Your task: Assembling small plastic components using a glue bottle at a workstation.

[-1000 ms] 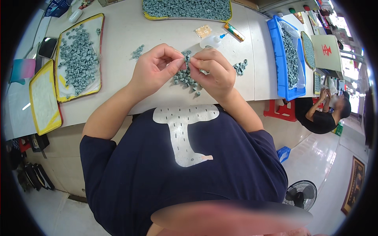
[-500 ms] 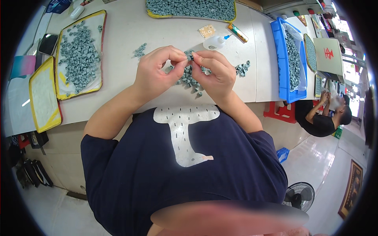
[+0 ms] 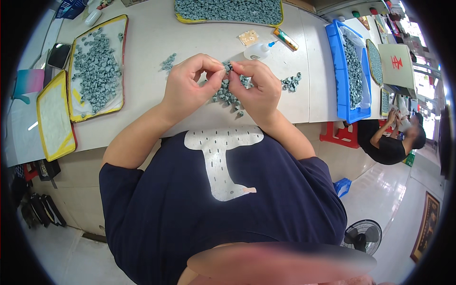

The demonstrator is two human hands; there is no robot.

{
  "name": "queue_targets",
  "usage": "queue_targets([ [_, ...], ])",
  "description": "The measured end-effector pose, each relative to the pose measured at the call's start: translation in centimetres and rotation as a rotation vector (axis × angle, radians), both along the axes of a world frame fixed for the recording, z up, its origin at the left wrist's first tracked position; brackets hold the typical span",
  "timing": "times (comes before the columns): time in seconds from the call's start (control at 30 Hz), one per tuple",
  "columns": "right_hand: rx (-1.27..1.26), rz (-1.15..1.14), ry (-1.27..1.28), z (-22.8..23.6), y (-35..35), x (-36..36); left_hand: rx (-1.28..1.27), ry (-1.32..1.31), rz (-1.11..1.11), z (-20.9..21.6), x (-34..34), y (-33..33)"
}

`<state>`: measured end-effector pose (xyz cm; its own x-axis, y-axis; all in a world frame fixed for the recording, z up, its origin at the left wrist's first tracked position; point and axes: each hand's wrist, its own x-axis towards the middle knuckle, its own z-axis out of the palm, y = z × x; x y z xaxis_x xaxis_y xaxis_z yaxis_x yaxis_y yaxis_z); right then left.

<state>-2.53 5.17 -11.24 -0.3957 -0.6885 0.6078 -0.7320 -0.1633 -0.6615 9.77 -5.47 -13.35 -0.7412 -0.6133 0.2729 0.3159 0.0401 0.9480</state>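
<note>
Above the work table, my left hand (image 3: pixel 189 86) and my right hand (image 3: pixel 259 90) meet fingertip to fingertip. Thumb and forefinger of each hand pinch a small grey-green piece (image 3: pixel 227 66) between them; the fingers partly cover it, and its exact shape is too small to tell. Beneath the hands lies a loose pile of similar pieces (image 3: pixel 228 96), partly hidden by my right hand. One small cluster (image 3: pixel 167 62) rests left of my left hand, another cluster (image 3: pixel 291 82) right of my right hand. Beyond the right hand lies a white squeeze bottle (image 3: pixel 257 51) with a blue tip.
At left are a yellow-rimmed tray (image 3: pixel 97 116) of pieces, another yellow-edged tray (image 3: pixel 56 116) and a phone (image 3: pixel 59 55). A full tray (image 3: pixel 190 20) stands at the back. Rightward are a printed tube (image 3: pixel 286 39), a blue bin (image 3: pixel 343 102) and a seated person (image 3: pixel 385 145).
My right hand has shifted slightly left, and its fingers have changed their hold a little. My left hand stays almost in place, still pinching. The whole view has shifted slightly.
</note>
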Motion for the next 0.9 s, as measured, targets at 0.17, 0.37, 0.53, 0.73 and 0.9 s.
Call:
queue_targets([
  [0.17,-0.032,0.002,0.049,0.2,0.2,0.0,-0.021,0.002,-0.024,0.2,0.1,0.1],
  [0.37,0.102,0.096,0.037,0.8,0.2,-1.0,-0.100,-0.183,-0.038,0.7,0.5,-0.7],
  [0.53,0.195,0.082,0.091,2.4,1.8,-3.9,-0.209,-0.400,-0.144,1.7,0.6,-1.3],
  [0.73,0.153,-0.300,-0.306,1.6,2.2,-6.4,-0.742,-0.453,0.162,-0.8,1.3,-4.3],
  [0.9,0.379,-0.272,-0.166,-0.2,2.6,-7.4,-0.906,-0.843,0.321,-1.8,2.1,-6.3],
])
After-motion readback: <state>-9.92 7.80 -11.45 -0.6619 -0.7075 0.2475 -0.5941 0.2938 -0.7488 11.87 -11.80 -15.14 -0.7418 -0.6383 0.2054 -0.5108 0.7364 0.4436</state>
